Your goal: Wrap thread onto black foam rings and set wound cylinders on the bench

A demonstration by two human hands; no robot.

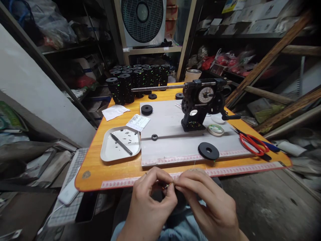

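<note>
My left hand [152, 197] and my right hand [208, 197] meet in front of the table's near edge. Both are closed in a pinch, fingertips touching, around something too small to make out. Just beyond them a black disc with a centre hole [208, 151] lies at the board's front edge; a thin thread seems to run from near it toward my fingers. A measuring tape strip [225, 171] runs along the table edge behind my hands. Farther back stands a black hand-crank winding machine [198, 103] with a dial and a long threaded rod.
On the left, a white tray [105, 152] holds a pen [120, 144] and small dark bits. Red-handled scissors [253, 145] and a tape roll [215, 130] lie right. Stacked black spools [125, 87] fill the back left. A small black ring [154, 137] rests on the grey board [173, 147].
</note>
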